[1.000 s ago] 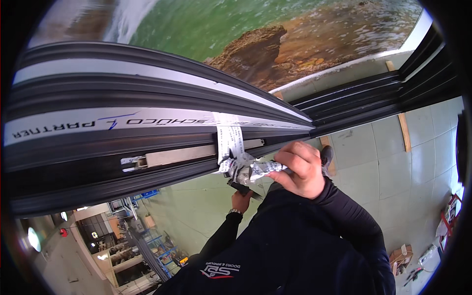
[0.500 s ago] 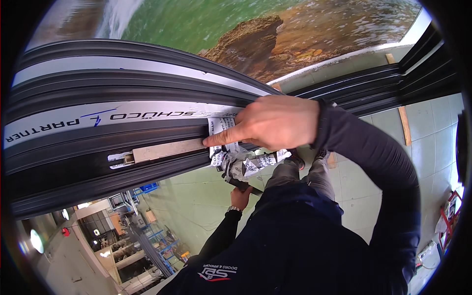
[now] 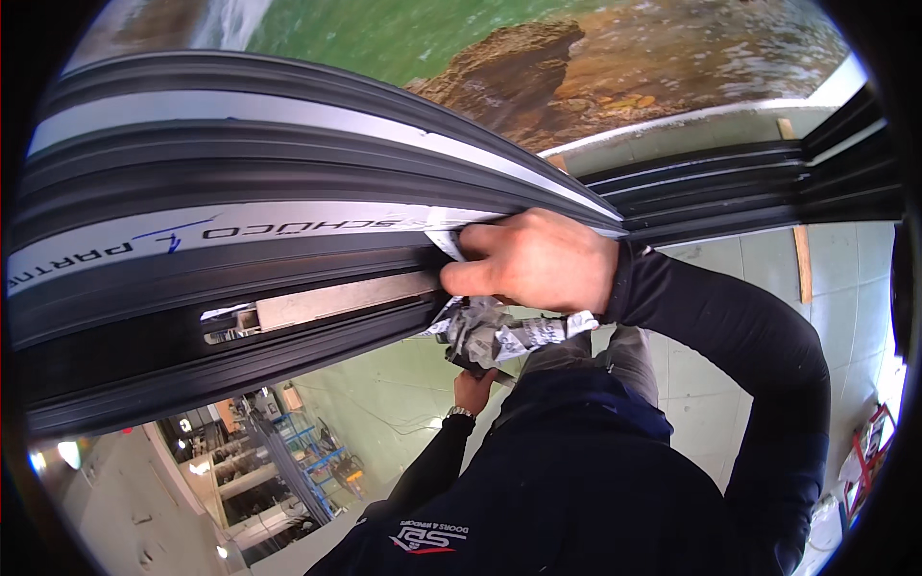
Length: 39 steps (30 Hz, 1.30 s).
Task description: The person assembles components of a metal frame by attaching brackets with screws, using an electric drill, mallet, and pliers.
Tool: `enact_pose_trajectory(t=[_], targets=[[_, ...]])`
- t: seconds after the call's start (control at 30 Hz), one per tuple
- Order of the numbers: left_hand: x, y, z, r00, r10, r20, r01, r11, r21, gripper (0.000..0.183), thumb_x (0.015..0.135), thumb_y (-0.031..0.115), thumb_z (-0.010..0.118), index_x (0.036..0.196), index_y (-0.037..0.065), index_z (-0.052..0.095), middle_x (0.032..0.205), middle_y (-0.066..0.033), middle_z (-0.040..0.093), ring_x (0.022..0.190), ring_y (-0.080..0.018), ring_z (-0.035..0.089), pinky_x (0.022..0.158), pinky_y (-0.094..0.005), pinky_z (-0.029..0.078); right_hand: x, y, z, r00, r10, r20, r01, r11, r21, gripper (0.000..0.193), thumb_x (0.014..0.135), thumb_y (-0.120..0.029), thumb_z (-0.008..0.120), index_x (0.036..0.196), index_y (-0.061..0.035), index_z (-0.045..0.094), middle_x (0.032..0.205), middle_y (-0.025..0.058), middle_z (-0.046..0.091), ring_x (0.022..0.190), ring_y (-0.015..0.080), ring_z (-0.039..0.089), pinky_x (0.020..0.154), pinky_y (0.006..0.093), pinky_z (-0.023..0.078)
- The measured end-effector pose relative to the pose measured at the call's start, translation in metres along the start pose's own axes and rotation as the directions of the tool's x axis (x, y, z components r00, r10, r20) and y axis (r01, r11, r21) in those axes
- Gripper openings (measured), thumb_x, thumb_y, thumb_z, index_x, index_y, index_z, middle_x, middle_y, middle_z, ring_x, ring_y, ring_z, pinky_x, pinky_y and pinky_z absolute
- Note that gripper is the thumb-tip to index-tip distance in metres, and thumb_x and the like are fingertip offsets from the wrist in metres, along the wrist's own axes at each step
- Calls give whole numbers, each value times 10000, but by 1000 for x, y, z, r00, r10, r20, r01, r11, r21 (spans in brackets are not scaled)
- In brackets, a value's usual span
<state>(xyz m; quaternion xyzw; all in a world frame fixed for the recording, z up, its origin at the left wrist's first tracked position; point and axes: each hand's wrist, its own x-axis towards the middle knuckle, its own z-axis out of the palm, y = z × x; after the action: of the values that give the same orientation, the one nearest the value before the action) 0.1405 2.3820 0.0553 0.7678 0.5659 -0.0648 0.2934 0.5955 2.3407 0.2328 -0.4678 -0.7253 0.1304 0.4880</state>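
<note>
My right hand [image 3: 538, 261] pinches white tape [image 3: 443, 236] on the black profile [image 3: 115, 338]; below it, my left hand [image 3: 472, 392] grips a dark object [image 3: 459, 361].

Your black frame profile [image 3: 288, 257] looks smooth, satin metal; the tape wad [image 3: 473, 336], crinkled, perhaps plastic; your sleeve [image 3: 768, 331], matt cloth.
</note>
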Motion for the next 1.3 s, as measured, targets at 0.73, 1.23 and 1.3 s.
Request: enact_pose_trajectory(t=[0.73,1.23,1.3], targets=[[30,44,-51,990,5,-143,-58,927,-370,336,905,267,710,1094,-11,700,840,-93,717,755,-189,685,705,-340,561,-79,-61,54,719,278,-637,35,901,433,734,705,-24,713,1373,-16,409,1105,253,596,1011,317,591,858,423,509],[9,144,-110,969,-235,70,184,507,-842,492,1003,453,509,1131,-14,600,983,-146,714,857,-245,722,790,-379,592,-83,-53,78,673,518,-528,-453,853,259,359,926,-352,692,879,1,644,688,130,629,604,282,627,581,341,488],[8,148,-110,955,-276,108,224,432,-873,479,1003,441,511,1143,-11,589,990,-150,712,881,-253,719,806,-386,589,-85,-49,90,668,539,-513,-460,841,286,367,962,-363,645,892,-3,630,663,137,610,588,290,619,568,346,478]])
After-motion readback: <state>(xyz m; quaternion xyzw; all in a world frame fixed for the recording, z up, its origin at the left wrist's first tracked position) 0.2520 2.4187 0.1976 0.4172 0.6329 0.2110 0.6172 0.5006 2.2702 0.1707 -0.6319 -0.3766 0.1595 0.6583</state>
